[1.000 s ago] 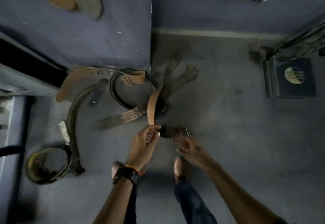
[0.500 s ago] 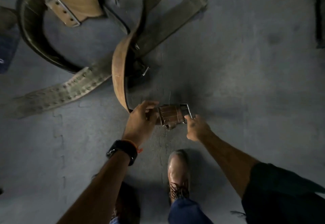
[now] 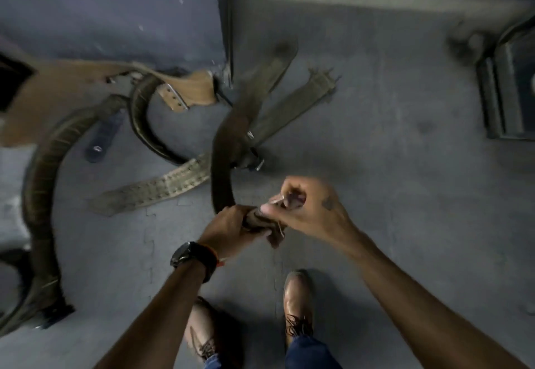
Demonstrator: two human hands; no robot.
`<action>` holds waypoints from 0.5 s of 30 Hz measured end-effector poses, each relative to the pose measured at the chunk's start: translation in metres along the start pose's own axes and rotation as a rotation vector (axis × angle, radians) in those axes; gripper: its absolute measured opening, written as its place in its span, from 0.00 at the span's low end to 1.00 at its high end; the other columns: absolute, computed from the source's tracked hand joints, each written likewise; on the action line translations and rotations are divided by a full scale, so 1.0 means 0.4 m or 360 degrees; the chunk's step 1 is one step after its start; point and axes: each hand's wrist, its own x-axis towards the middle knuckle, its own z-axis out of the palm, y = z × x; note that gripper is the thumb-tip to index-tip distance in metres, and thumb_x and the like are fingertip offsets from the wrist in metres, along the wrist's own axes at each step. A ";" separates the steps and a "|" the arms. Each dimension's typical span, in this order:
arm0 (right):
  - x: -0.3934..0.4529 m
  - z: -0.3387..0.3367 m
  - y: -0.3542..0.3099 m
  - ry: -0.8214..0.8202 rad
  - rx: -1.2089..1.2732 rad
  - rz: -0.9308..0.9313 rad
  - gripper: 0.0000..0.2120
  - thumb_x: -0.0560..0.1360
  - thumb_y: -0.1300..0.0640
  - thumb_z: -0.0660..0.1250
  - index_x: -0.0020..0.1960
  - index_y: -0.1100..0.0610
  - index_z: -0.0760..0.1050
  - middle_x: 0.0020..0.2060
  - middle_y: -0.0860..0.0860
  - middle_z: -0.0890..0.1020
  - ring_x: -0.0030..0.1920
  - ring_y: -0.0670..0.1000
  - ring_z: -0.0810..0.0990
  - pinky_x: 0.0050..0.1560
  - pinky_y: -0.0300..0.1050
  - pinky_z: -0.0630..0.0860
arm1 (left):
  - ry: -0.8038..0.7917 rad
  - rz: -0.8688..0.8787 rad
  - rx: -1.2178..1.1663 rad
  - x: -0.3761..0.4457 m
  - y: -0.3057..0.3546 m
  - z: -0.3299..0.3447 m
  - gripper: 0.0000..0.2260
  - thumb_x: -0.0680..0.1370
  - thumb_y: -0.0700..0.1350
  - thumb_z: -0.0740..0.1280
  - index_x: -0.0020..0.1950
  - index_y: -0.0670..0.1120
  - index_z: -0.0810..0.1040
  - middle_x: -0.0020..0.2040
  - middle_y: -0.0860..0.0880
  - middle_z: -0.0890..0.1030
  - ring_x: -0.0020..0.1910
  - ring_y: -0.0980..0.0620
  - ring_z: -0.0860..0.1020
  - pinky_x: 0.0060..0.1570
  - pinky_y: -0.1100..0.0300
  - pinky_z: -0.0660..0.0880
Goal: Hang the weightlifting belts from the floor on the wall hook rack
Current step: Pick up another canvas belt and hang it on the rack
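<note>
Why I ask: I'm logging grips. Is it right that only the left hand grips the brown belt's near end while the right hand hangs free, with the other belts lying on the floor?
Not quite: the head view shows both hands on it. The left hand grips the brown belt near its end, and the right hand pinches the buckle end. The other belts do lie on the floor.

Right hand (image 3: 311, 209) moved from below buckle up over it, closed on metal frame. Left hand (image 3: 231, 231) stayed clamped on brown belt (image 3: 223, 166) end, which rose off floor. Camera pulled back; wall returned to view.
</note>
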 end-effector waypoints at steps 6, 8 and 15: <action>-0.028 -0.337 -0.597 0.0095 0.0695 0.0054 0.35 0.66 0.48 0.87 0.69 0.52 0.78 0.56 0.48 0.88 0.56 0.44 0.88 0.57 0.42 0.84 | 0.0515 0.0307 -0.0931 -0.397 0.448 -0.419 0.11 0.79 0.41 0.78 0.60 0.41 0.88 0.56 0.44 0.91 0.56 0.43 0.89 0.59 0.43 0.86; -0.079 -0.414 -0.816 -0.0110 0.0827 0.0011 0.21 0.76 0.45 0.78 0.66 0.50 0.82 0.57 0.47 0.89 0.57 0.43 0.87 0.59 0.46 0.83 | 0.0743 0.0403 -0.1035 -0.543 0.609 -0.566 0.11 0.80 0.39 0.77 0.62 0.40 0.88 0.57 0.47 0.91 0.56 0.49 0.88 0.62 0.49 0.85; -0.298 -0.697 -1.612 -0.0246 0.0758 -0.0768 0.12 0.83 0.58 0.68 0.66 0.55 0.80 0.59 0.44 0.89 0.64 0.45 0.85 0.63 0.39 0.80 | 0.1279 0.0850 -0.1093 -1.113 1.044 -1.028 0.17 0.83 0.45 0.73 0.71 0.45 0.79 0.65 0.49 0.88 0.67 0.50 0.85 0.70 0.52 0.80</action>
